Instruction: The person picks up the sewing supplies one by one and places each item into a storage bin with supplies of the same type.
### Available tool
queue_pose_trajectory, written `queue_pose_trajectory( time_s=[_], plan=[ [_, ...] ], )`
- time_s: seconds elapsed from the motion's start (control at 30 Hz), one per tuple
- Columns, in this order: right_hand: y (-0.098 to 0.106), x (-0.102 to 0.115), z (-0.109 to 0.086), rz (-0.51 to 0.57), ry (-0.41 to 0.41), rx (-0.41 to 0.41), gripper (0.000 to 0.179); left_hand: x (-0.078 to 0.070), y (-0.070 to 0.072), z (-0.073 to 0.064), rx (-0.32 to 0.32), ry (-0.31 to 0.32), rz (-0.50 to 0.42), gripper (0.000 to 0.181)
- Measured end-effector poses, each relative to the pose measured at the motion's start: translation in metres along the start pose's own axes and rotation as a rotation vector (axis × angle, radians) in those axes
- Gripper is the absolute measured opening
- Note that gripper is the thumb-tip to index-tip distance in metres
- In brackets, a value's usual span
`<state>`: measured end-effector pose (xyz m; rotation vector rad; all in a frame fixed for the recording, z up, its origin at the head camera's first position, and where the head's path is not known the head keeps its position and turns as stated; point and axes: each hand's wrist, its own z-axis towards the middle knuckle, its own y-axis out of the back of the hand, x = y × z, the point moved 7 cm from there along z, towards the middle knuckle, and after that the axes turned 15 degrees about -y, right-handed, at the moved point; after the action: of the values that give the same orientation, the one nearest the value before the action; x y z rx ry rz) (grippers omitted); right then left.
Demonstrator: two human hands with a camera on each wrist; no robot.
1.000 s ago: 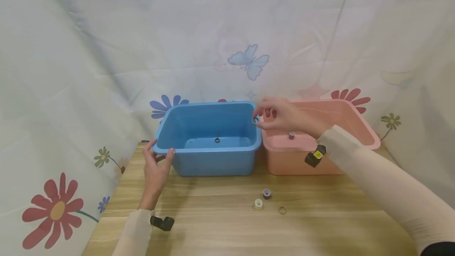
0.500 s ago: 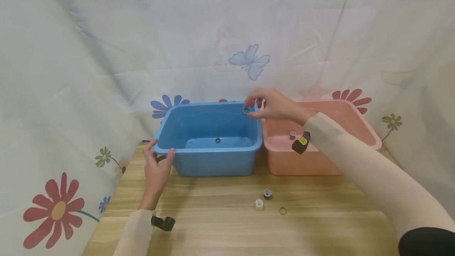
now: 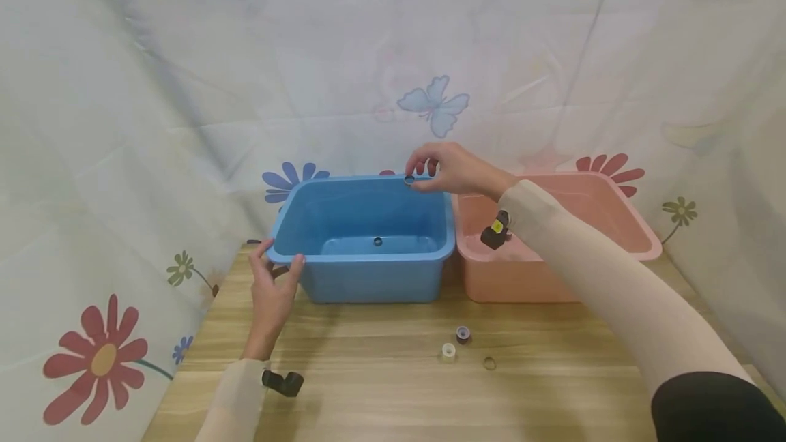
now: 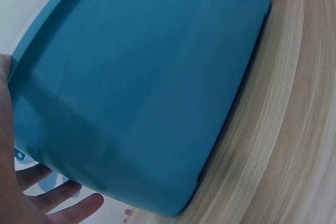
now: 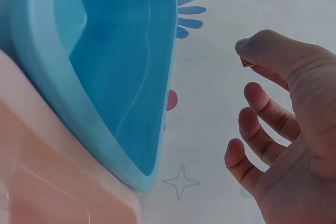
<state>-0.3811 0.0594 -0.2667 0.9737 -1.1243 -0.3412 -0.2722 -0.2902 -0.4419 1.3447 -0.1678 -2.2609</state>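
My right hand [image 3: 451, 168] pinches a small ring [image 3: 409, 181] between thumb and forefinger above the far rim of the blue plastic tub [image 3: 368, 282]. In the right wrist view only a golden patterned bit of that ring [image 5: 247, 63] shows under the thumb; the other fingers are loosely bent. My left hand [image 3: 273, 295] holds the tub's near left corner, its thumb at the front rim. The left wrist view has its fingers [image 4: 79, 211] against the outer wall. Inside the tub lies a dark ring [image 3: 377, 245].
A pink tub [image 3: 522, 285] stands right beside the blue one. On the wooden table [image 3: 368, 387], in front of the tubs, are a white spool-like piece [image 3: 449, 352], a purple one [image 3: 463, 335] and a thin ring [image 3: 489, 368]. A printed cloth [image 3: 307, 74] hangs behind.
My right hand has moved left and upward with the ring, from the gap between the tubs to above the blue tub's far rim. The left hand stays on its corner.
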Motion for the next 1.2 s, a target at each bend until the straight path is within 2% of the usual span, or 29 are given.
queue_pose_trajectory(
  time_s=[0.57, 0.9, 1.0, 1.2],
  plan=[
    [-0.017, 0.004, 0.039, 0.012, 0.009, -0.002, 0.024, -0.004, 0.002, 0.000, -0.030, -0.030, -0.004, 0.074],
    [-0.032, 0.004, 0.057, 0.018, 0.003, -0.007, 0.021, -0.006, 0.004, -0.005, -0.037, -0.017, 0.004, 0.074],
    [-0.035, 0.001, 0.061, 0.024, -0.012, -0.006, 0.020, -0.010, 0.004, -0.005, -0.031, -0.002, 0.004, 0.074],
    [-0.045, -0.004, 0.071, 0.023, -0.026, 0.006, 0.020, -0.031, 0.003, -0.005, -0.024, 0.001, -0.018, 0.072]
  ],
)
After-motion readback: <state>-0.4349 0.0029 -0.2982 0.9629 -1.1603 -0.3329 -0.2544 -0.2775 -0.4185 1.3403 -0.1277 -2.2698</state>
